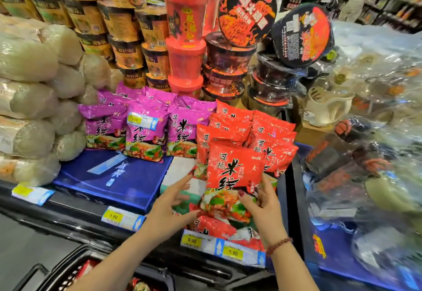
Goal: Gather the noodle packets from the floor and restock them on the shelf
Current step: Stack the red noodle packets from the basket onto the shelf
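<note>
Front red pkt [233, 172]: upright at the front of the shelf [75, 215], leaning back on the pkts behind it.
Right grip [262, 208]: pinches front red pkt at its lower right edge; thumb on the printed face, fingers behind.
Left grip [169, 201]: just left of front red pkt; fingers straight and spread, thumb tip at the pkt's lower left corner. Firm contact: cannot tell.
Red pkt stack [262, 131]: directly behind front red pkt, touching it, several rows deep.
Flat red pkt [214, 226]: just below front red pkt, lying at the shelf lip.
Purple pkts [146, 131]: left of front red pkt, upright rows; front row on blue box [114, 176].
Price tags [191, 240]: below front red pkt, marked 9.90.
Red cups [185, 39]: stacked above and behind front red pkt.
Black bowls [226, 62]: stacked above and behind front red pkt, right of the cups.
Basket [75, 265]: well below-left of front red pkt; contents blurred.
</note>
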